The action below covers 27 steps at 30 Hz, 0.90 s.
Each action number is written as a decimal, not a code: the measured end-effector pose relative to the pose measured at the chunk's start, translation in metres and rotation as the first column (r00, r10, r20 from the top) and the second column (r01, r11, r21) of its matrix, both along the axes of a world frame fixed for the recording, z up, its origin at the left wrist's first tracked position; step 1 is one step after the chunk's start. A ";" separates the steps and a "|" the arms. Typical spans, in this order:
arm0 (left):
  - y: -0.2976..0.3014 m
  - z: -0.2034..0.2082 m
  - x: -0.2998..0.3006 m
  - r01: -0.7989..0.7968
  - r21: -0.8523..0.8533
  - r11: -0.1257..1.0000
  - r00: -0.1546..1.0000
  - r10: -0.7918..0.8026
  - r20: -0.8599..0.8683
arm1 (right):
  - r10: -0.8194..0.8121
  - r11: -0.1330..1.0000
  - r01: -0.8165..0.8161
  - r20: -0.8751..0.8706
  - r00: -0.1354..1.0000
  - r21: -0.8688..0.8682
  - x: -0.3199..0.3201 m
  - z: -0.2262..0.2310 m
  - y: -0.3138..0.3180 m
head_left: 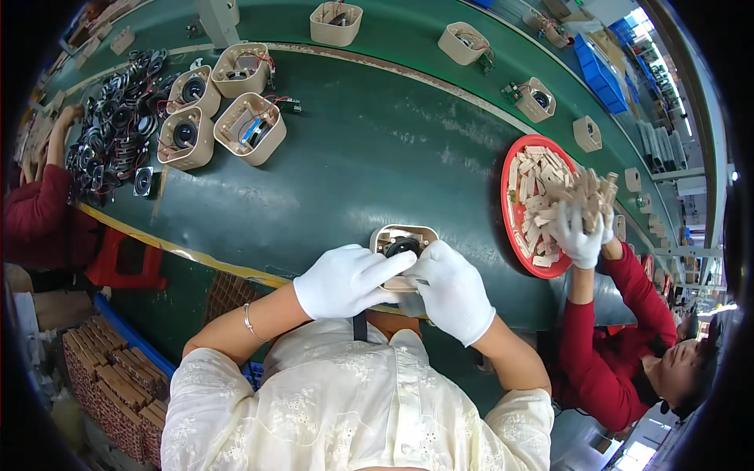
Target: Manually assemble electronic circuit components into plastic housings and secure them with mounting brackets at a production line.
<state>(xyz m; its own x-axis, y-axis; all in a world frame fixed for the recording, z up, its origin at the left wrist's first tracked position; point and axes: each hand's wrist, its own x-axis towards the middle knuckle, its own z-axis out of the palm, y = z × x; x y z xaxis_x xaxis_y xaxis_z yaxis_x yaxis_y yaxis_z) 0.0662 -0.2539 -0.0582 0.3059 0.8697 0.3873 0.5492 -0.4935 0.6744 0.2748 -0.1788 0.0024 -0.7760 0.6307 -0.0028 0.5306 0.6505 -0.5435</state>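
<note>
Beige housing (428,235) with a black speaker (402,246) inside is at the near edge of the tabletop (345,173); the half-bent left hand (344,281) holds its left side, the curled right hand (455,290) its right.

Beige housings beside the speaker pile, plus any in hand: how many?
5. Grouped: back-left housing, back-right housing, front-left housing, front-right housing. Held housing: between left hand and right hand, partly covered. No others seem hidden there.
</note>
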 end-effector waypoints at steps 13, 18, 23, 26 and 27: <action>0.000 0.020 0.002 0.016 0.040 0.999 0.967 -0.005 -0.254 | -0.174 0.980 0.127 -0.342 0.923 -0.155 0.017 -0.026 -0.004; -0.003 0.028 0.002 -0.007 0.074 0.997 0.961 0.027 -0.275 | -0.009 0.999 -0.007 -0.339 0.941 -0.046 0.028 -0.010 -0.011; 0.003 0.019 0.002 0.074 0.026 0.997 0.963 -0.065 -0.262 | 0.042 0.987 0.016 -0.349 0.936 0.162 0.021 -0.018 -0.022; 0.004 0.016 0.000 0.009 0.014 1.000 0.959 -0.005 -0.285 | 0.007 0.969 0.138 -0.582 0.813 0.205 0.025 0.012 -0.016; 0.003 0.016 -0.002 -0.018 0.002 1.000 0.956 0.018 -0.293 | -0.016 0.952 0.202 -0.620 0.784 0.231 0.028 0.019 -0.013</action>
